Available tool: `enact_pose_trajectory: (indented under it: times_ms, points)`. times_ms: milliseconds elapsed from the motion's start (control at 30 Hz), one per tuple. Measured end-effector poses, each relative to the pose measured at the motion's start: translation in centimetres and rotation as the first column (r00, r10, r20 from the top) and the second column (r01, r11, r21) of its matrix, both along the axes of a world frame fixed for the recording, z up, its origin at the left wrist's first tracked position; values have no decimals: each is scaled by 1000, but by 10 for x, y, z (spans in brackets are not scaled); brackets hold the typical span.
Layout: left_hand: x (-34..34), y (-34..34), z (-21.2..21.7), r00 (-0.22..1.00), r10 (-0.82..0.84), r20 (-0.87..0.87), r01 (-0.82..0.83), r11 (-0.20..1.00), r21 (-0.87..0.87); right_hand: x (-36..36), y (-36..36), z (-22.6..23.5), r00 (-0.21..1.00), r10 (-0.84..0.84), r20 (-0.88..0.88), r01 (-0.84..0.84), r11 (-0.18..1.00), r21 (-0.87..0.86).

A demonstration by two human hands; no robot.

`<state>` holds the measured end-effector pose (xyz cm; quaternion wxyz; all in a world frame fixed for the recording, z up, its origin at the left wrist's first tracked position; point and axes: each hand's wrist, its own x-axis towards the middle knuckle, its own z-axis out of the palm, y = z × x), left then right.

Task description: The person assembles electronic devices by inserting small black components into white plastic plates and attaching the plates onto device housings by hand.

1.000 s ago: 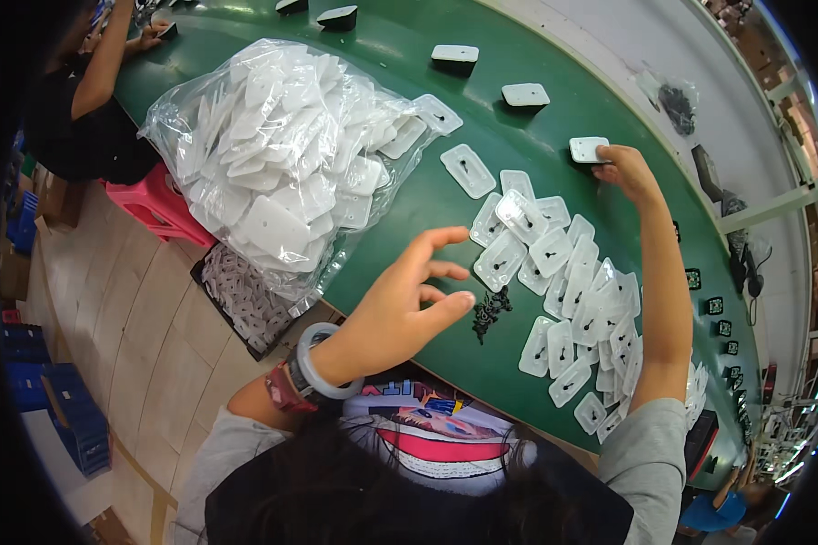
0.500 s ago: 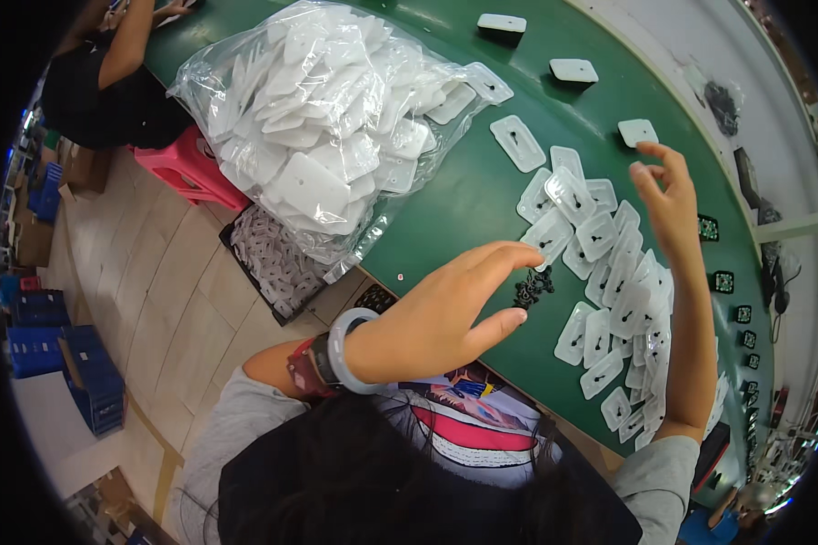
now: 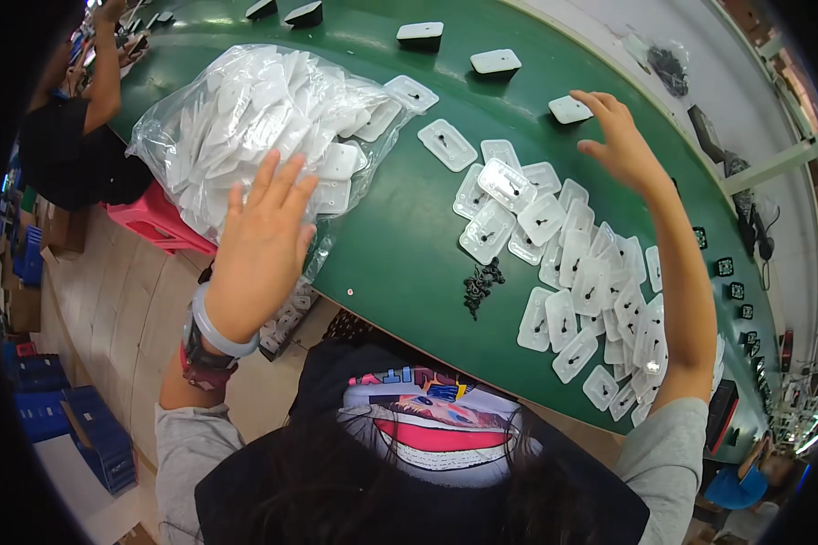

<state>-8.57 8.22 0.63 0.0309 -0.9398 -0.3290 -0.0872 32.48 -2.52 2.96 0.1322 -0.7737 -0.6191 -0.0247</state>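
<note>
My left hand [image 3: 262,250] is open with its fingers spread, at the near side of a clear plastic bag [image 3: 362,195] full of white plastic plates [image 3: 273,113]. No part shows in its fingers. My right hand [image 3: 623,141] reaches to the far side of the green table [image 3: 382,263]. Its fingers are apart, the fingertips at the edge of a black box-shaped piece with a white top [image 3: 568,110]; whether they touch it I cannot tell. A heap of white plates with black pieces in them [image 3: 591,282] lies below that hand. Beside it is a little pile of small black parts [image 3: 482,286].
Several more white-topped black pieces [image 3: 495,62] stand in a row along the far edge. Small square green-and-black parts [image 3: 723,267] line the right edge. At the left, another person [image 3: 77,145] works by a pink stool [image 3: 159,218]. Blue bins [image 3: 95,436] stand on the floor.
My left hand has gone from beside the small black pile to the bag, its fingers now spread upward. The whole view has turned, shifting the table's things left. My right hand stays by the white-topped piece.
</note>
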Motion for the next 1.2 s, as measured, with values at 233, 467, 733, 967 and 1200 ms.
enact_pose_trajectory:
  times_ms: [233,467,733,967,1200]
  points:
    - [6,-14,-30,999,27,35,-30,994,106,65,47,-20,990,109,-95,-124,977,-171]
    - [31,-19,-35,931,-82,355,195,935,-296,60,52,-17,998,16,-65,-29,978,-207]
    - [89,-33,-39,734,22,679,452,731,-512,-8,12,15,991,-23,-135,28,999,37]
    - [114,-43,9,524,455,720,752,148,-642,-135,-25,38,937,280,-209,-226,942,250]
    - [108,-51,8,400,459,793,867,91,-490,-157,-46,38,923,340,-182,-269,906,327]
